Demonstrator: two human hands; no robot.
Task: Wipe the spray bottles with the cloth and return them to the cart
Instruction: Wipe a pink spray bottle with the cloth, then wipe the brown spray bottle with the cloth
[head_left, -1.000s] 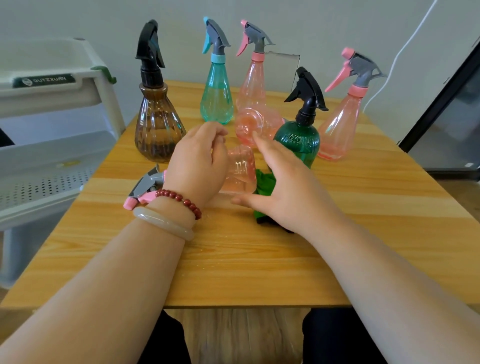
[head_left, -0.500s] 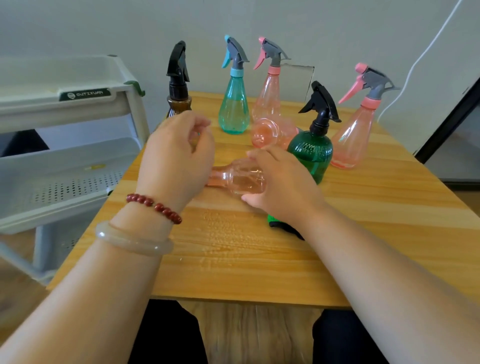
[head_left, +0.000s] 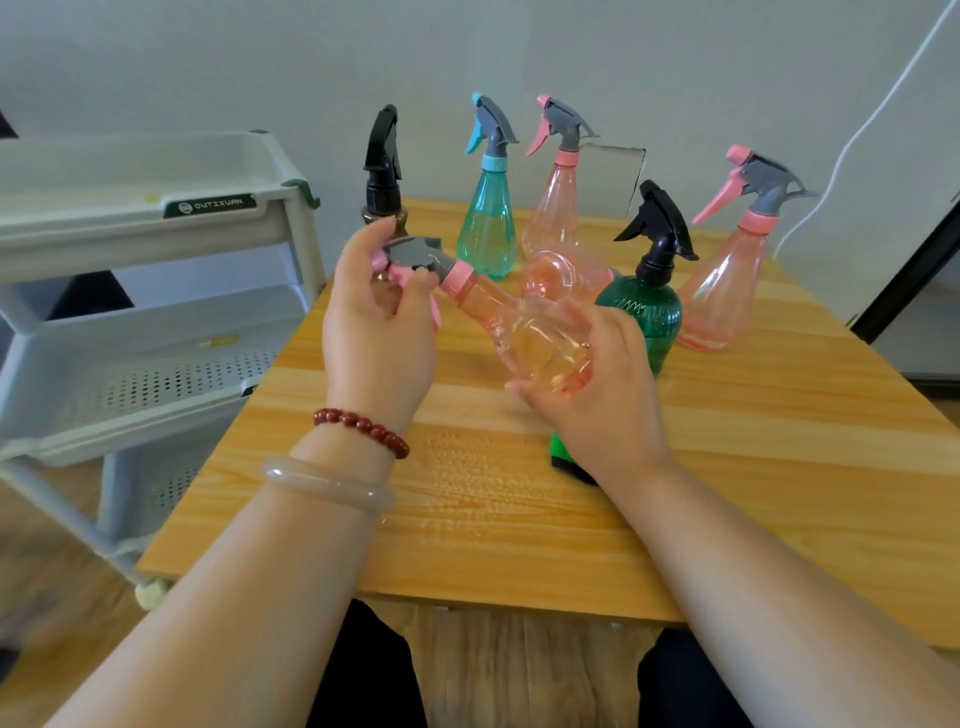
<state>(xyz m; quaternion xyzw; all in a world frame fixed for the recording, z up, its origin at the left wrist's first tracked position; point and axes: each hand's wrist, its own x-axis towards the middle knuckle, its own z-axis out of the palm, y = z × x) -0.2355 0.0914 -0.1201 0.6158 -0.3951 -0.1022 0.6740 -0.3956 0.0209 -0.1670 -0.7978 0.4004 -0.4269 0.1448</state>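
The person holds a pink spray bottle (head_left: 519, 332) tilted just above the wooden surface (head_left: 779, 467). The left hand (head_left: 379, 332) pinches its grey trigger head, and the right hand (head_left: 602, 400) curls round its base. A green cloth (head_left: 563, 454) lies under that wrist. On the white cart (head_left: 78, 228) alongside, a dark label (head_left: 210, 206) seems to read "OUTIXUAN", though it's blurry.
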